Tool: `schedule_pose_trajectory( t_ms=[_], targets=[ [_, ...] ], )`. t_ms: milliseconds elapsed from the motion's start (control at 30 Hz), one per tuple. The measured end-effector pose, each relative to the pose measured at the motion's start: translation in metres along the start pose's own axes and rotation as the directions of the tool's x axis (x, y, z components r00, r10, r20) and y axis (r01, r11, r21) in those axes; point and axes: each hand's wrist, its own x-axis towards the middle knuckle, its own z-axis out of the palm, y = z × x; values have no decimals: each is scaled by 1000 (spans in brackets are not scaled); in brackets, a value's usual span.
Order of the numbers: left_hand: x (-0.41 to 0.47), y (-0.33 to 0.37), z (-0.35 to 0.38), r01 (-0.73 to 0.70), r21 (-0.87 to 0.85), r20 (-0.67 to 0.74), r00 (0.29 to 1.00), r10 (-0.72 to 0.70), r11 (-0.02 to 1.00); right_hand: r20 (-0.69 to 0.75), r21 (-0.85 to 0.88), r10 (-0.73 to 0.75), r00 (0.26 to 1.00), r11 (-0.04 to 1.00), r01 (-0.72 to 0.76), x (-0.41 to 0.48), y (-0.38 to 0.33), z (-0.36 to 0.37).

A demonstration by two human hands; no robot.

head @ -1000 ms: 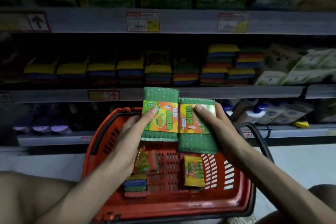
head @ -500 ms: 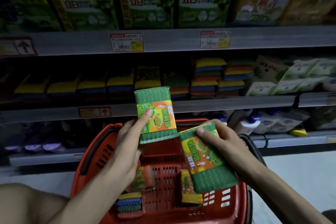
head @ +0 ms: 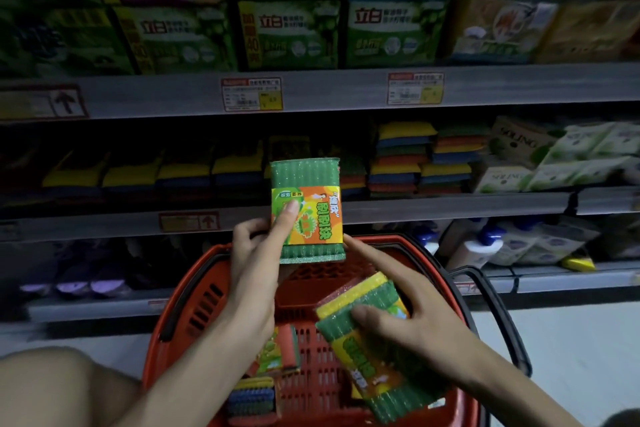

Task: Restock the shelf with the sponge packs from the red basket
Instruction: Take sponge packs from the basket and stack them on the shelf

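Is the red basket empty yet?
Not empty: the red basket holds an orange-edged pack and a multicoloured stack on its floor; the right hand grips a green pack above them.

Left hand (head: 254, 258) high, right hand (head: 417, 324) low.

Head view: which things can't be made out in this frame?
- Price tags: print too small, blurred.
- Purple items, lower-left shelf: too dark to identify.
- Red basket: near rim cut off by the bottom edge; forearms cover some contents.
- Tilted pack under the right hand: the hand hides how many packs it grips.
- Upright pack: back hidden; left hand grips it.
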Motion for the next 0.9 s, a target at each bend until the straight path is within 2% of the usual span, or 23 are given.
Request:
schedule_pose_trajectory(
  t_ms=[133, 267, 400, 500, 667, 900],
  targets=[
    [-2, 3, 2, -111, 71, 30, 994, 109, 991, -1, 57, -3, 1000, 998, 3, -2, 0, 8],
    [-7, -1, 2, -216, 189, 119, 973, 196, 958, -89, 125, 20, 996, 992, -8, 0, 0, 7],
    [-7, -4, 1, -278, 330, 111, 960, 255, 902, -138, 151, 24, 990, 988, -3, 3, 1, 2],
    [-6, -3, 3, -311, 296, 90, 950, 298, 903, -158, 165, 15, 987, 986, 11, 7, -1, 4],
    [0, 0, 13, -301, 155, -39, 950, 310, 941, -222, 161, 12, 975, 987, 25, 18, 1, 8],
    [13, 1, 33, -344, 58, -90, 933, 348, 937, -287, 204, 34, 957, 979, 26, 37, 2, 8]
  ],
)
